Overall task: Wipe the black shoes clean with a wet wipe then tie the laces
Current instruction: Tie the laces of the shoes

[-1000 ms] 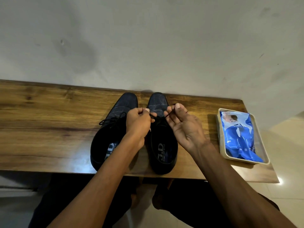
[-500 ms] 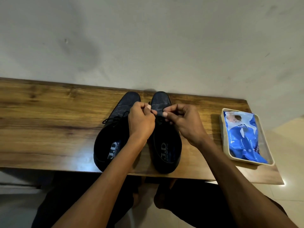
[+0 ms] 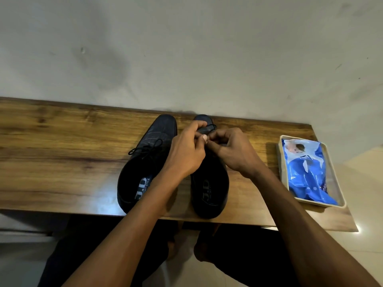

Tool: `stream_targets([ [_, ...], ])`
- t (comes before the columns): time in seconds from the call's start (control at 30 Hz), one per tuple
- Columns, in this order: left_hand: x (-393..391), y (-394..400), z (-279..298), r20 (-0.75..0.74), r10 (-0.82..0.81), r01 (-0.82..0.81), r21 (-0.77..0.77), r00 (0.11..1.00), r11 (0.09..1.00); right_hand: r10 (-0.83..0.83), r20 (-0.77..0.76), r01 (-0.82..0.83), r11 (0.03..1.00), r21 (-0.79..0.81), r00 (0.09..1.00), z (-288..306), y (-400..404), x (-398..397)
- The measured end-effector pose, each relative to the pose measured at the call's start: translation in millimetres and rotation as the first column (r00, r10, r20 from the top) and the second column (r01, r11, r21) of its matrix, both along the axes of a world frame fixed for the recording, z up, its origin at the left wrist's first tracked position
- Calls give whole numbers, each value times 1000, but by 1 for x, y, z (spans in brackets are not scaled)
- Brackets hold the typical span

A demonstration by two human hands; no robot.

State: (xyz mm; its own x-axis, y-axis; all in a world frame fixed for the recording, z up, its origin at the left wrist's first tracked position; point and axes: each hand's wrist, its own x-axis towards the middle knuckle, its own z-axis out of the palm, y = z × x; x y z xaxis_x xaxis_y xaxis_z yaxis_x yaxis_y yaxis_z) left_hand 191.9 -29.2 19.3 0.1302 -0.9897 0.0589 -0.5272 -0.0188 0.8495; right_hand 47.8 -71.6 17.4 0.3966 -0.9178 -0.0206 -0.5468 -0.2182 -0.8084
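Two black shoes stand side by side on the wooden table (image 3: 62,162), toes to the wall. The left shoe (image 3: 143,168) has its thin black lace (image 3: 145,149) tied in a bow. Over the right shoe (image 3: 209,191) my left hand (image 3: 186,154) and my right hand (image 3: 234,152) meet, each pinching that shoe's lace (image 3: 209,129) between thumb and fingers. The hands hide most of this lace and the shoe's tongue.
A blue wet-wipe pack (image 3: 306,172) lies in a shallow cream tray (image 3: 284,177) at the table's right end. A grey wall rises just behind the shoes. My legs and feet show under the table's near edge.
My right hand, which was held out to the right with the lace, has come in to meet the left over the right shoe. Both hands now work close together.
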Motion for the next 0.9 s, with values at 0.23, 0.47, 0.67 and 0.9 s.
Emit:
stream_targets([
  [0.23, 5, 9, 1, 91, -30, 26, 48, 995, 999, -93, 225, 24, 956, 292, 970, 1, -1, -2],
  [0.47, 2, 7, -7, 81, 126, -129, 35, 989, 991, -180, 300, 41, 908, 417, 937, 3, 0, -1],
  [0.67, 1, 11, -6, 55, 127, -130, 58, 990, 990, -229, 308, 78, 898, 434, 923, 1, 0, 0],
  [0.9, 1, 9, -8, 41, 160, -162, 66, 986, 984, -247, 329, 104, 912, 396, 912, -1, 2, -1],
])
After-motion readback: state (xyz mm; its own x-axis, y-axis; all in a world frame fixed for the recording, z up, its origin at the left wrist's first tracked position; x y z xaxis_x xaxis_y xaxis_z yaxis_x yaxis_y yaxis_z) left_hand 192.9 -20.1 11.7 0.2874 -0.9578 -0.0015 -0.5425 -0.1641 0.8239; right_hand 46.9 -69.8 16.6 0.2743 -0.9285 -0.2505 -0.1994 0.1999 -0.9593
